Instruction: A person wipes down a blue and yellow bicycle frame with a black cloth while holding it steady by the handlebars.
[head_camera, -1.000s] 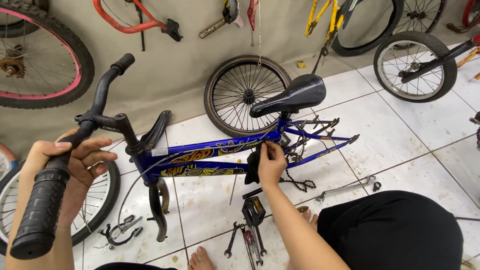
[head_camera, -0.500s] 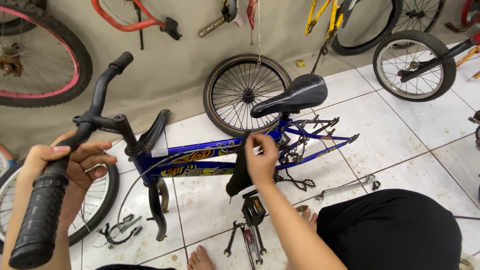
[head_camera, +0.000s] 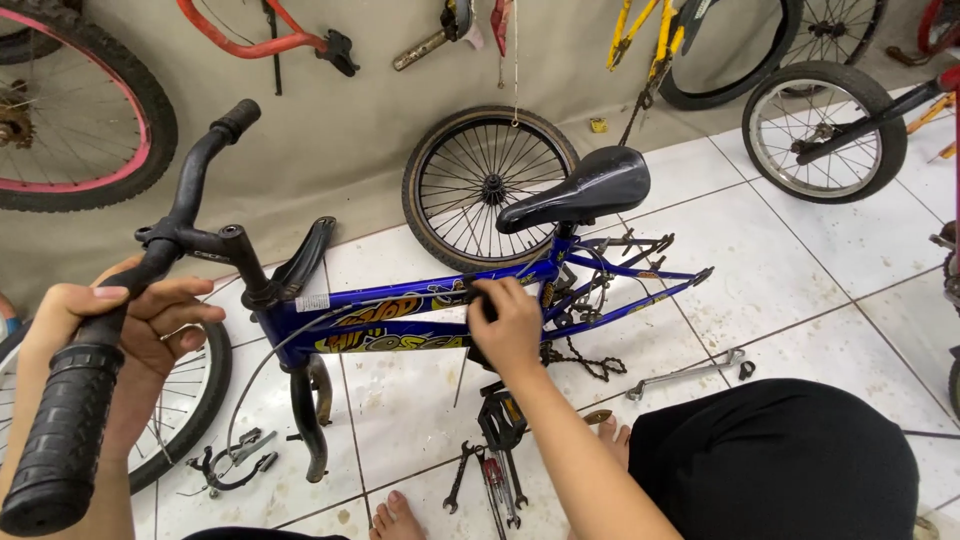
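A wheelless blue bicycle frame (head_camera: 400, 315) stands on the tiled floor (head_camera: 800, 280), its saddle (head_camera: 585, 188) at one o'clock. The left hand (head_camera: 140, 330) wraps loosely around the handlebar (head_camera: 120, 330) at nine o'clock; the right hand (head_camera: 507, 325) is closed on the top tube. The frame, steadied only by hands, could tip onto the wrenches (head_camera: 490, 480) at six o'clock, and the loose chain (head_camera: 585, 362) may snag.
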